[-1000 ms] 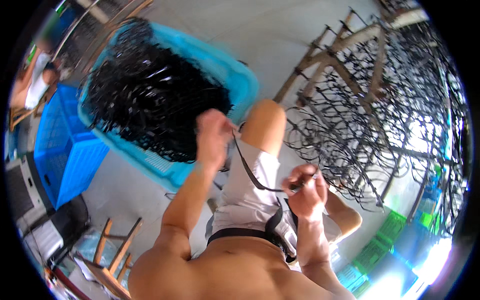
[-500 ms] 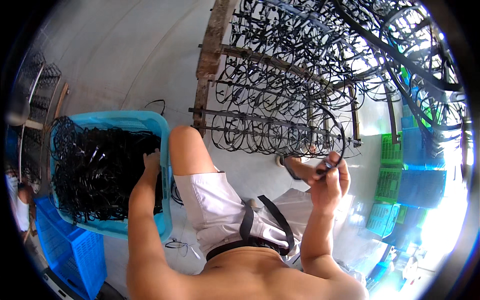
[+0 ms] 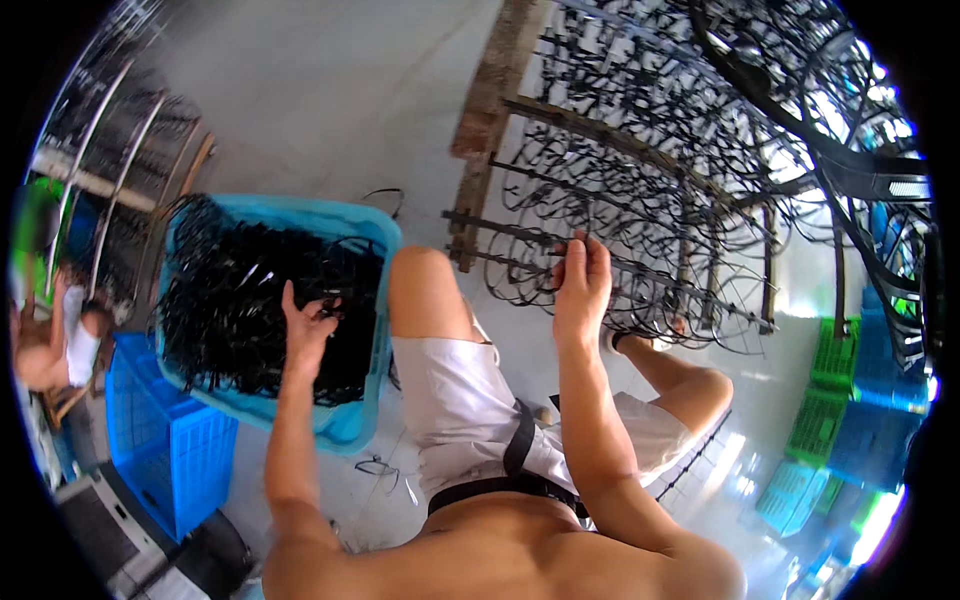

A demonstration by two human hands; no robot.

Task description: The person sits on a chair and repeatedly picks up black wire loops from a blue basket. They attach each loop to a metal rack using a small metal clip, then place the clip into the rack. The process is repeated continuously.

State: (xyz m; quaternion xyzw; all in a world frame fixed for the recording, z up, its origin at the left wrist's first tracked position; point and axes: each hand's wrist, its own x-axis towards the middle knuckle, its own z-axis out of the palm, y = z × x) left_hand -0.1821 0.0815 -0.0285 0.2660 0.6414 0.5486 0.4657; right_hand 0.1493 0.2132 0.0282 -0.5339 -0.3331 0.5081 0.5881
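Over the light-blue basket [image 3: 385, 330], my left hand [image 3: 308, 330] has its thumb and a finger pinched together at a thin black band, with another finger stretched away. A tangled heap of black bands [image 3: 235, 300] fills the basket below it. My right hand [image 3: 582, 290] is raised in front of the rack [image 3: 480, 150], its fingers pressed together at one of the lower rods [image 3: 640, 268]. A thin black band seems to be between these fingers, but the dark loops behind blur its outline. Rows of similar black loops [image 3: 610, 180] hang on the rack.
A blue crate [image 3: 190, 450] stands left of my legs. Stacked green crates [image 3: 830, 390] and blue crates [image 3: 880, 440] line the right side. A loose loop [image 3: 380, 467] lies on the floor near the basket. Another person [image 3: 70, 335] is at the far left.
My right hand has moved left and up from beside my knee to the rack's lower rod, carrying the black band. My left hand has lifted from the basket's right side. The whole view has shifted.
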